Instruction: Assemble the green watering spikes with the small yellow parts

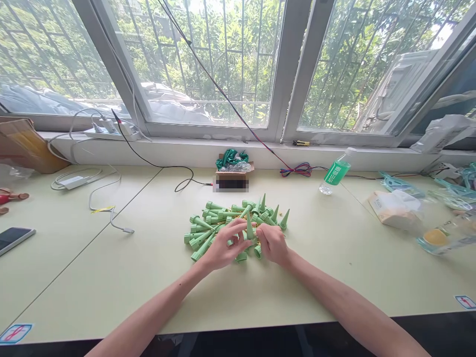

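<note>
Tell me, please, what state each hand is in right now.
Left hand: closed, holding a light green, pointed, plastic-looking cone upright.
Right hand: curled closed beside the cone; whether it grips anything cannot be told.

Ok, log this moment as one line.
left hand: holds green cone, tip up | right hand: curled beside it, contents unclear | green pieces: heaped on table

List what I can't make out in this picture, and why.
All in the head view:
Anything within the right hand: hidden by its closed fist.
Lower end of the green spike: partly covered by the left hand.
Details of the dark block: pixelated.
One end of the phone: cut off by the left edge.
</note>
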`<control>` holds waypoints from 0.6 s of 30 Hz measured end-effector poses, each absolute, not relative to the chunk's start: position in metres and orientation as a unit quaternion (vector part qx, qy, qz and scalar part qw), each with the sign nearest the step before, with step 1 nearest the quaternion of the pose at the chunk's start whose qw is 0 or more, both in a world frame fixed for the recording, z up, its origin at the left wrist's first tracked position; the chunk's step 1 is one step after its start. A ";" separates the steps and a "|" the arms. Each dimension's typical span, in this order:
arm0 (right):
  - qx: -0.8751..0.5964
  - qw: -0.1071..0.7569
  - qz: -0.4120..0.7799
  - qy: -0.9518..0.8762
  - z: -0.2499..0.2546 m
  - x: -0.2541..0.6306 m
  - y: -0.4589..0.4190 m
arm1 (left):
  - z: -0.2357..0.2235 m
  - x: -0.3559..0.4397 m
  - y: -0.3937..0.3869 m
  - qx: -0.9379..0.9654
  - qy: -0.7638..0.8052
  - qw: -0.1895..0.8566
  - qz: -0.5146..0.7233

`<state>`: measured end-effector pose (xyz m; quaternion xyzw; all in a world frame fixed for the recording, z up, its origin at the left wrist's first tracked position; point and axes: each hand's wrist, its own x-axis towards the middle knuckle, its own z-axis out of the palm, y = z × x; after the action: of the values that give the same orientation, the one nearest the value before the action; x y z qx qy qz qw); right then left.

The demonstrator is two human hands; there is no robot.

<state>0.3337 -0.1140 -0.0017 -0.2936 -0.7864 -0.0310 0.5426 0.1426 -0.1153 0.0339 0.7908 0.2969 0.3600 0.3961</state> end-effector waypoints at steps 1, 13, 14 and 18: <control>-0.294 0.543 -0.033 -0.786 -0.002 0.333 -0.114 | 0.031 0.143 -0.115 0.801 0.299 0.369 0.365; -0.350 0.574 -0.038 -0.740 -0.005 0.332 -0.114 | 0.030 0.150 -0.115 0.736 0.375 0.356 0.436; -0.340 0.566 -0.041 -0.749 -0.005 0.333 -0.114 | 0.029 0.150 -0.116 0.734 0.375 0.369 0.430; -0.298 0.521 -0.048 -0.799 -0.003 0.333 -0.114 | 0.028 0.150 -0.116 0.702 0.387 0.448 0.396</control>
<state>0.3333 -0.1141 -0.0029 -0.2980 -0.7986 -0.0485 0.5207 0.1497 -0.1164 0.0283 0.7021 0.3867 0.3958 0.4482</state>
